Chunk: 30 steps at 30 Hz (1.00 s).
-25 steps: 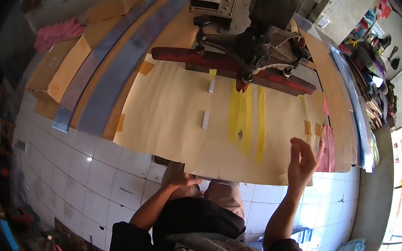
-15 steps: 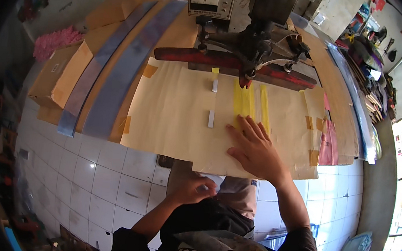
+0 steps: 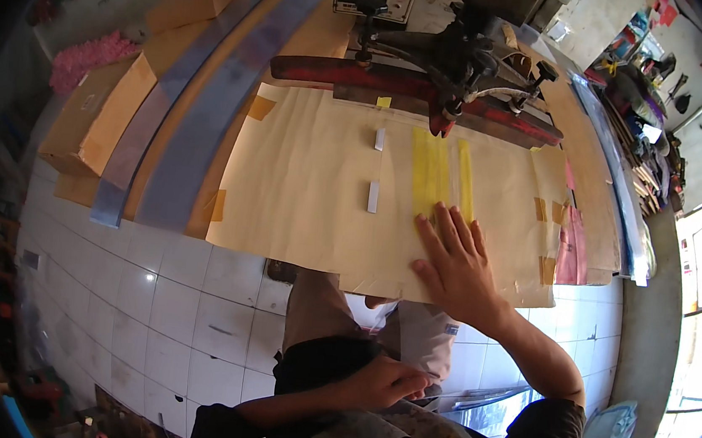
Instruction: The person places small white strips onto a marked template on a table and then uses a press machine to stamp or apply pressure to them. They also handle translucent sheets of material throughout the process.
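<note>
My right hand (image 3: pixel 463 268) lies flat with its fingers spread on a large tan sheet (image 3: pixel 304 181). Its fingertips touch the lower end of a wide yellow strip (image 3: pixel 429 167); a narrower yellow strip (image 3: pixel 465 179) runs just beside it. To the left on the sheet are two small white pieces, a nearer one (image 3: pixel 372 197) and a farther one (image 3: pixel 380 140). My left hand (image 3: pixel 393 382) is held before my body, off the table, with its fingers curled closed. Whatever those fingers hold, if anything, is hidden.
Over the sheet's far edge hangs a machine's long red bar (image 3: pixel 340 73) with black clamp knobs. Blue translucent strips (image 3: pixel 207 138) and a cardboard box (image 3: pixel 99 114) are at the left. Pink material (image 3: pixel 572 249) lies at the right edge, and brown tape (image 3: pixel 217 205) marks the sheet's sides.
My left hand has drawn back from near my lap toward my chest. My right hand has slid slightly right and nearer on the sheet, still flat. The view has shifted a little.
</note>
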### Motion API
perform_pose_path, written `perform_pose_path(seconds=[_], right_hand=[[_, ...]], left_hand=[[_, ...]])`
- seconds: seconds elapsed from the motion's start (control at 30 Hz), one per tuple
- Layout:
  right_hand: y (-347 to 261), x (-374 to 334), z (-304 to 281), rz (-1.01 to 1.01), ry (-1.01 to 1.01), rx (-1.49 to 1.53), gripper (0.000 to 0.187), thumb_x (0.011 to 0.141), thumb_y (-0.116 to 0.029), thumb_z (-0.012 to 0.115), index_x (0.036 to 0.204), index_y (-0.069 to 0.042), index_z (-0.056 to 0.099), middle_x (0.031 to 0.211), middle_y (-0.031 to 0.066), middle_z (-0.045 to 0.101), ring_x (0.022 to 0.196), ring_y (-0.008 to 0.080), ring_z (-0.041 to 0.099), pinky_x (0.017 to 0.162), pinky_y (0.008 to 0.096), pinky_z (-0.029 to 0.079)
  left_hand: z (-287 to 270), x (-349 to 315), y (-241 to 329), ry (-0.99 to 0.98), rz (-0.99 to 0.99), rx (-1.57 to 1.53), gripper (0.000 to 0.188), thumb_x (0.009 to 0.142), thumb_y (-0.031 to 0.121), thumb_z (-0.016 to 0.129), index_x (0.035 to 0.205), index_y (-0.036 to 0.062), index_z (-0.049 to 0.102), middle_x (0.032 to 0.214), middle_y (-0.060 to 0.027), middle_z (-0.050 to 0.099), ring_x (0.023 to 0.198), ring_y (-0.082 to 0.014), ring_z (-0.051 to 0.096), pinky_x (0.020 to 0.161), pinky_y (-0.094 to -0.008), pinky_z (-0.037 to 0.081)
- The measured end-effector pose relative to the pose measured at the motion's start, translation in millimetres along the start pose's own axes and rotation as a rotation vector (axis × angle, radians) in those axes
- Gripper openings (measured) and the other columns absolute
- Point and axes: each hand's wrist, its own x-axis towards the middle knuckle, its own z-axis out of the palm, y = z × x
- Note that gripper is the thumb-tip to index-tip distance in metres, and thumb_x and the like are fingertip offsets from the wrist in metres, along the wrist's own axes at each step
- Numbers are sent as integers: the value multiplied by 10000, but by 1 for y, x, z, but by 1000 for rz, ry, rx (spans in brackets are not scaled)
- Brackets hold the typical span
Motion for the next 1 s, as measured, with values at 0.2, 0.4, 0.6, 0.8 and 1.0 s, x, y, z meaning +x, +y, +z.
perform_pose_path(seconds=[0.2,0.4,0.6,0.8,1.0], right_hand=[[5,27,8,-22,69,3,580,978,-406,464,1453,-80,404,1476,286,351,1374,464,332,1120,580,247],[4,54,22,25,103,33,598,984,-436,444,1455,-70,398,1479,296,340,1383,470,315,1138,561,235],[3,62,25,59,98,58,611,984,-443,441,1461,-66,390,1496,297,314,1395,461,299,1153,541,217],[4,67,23,63,102,96,610,982,-434,444,1459,-58,393,1495,298,320,1400,450,298,1157,526,217],[6,70,23,64,103,76,605,979,-423,453,1456,-56,398,1495,296,322,1401,442,304,1155,513,226]], left_hand=[[-20,0,23,125,148,-72,265,1008,206,544,1015,-37,648,856,-96,703,808,-141,671,758,-280,532],[-33,-8,39,300,149,-275,227,1008,185,536,1016,-14,645,844,-86,689,763,-128,655,697,-254,533],[-38,-18,23,315,110,-385,223,1018,180,514,1054,-9,629,879,-96,691,757,-121,658,719,-263,548],[-38,-21,21,298,94,-382,258,1025,211,510,1061,-17,625,891,-103,698,768,-123,666,722,-264,549],[-39,-18,20,301,99,-363,277,1026,221,509,1063,-27,627,897,-113,705,787,-127,675,744,-262,556]])
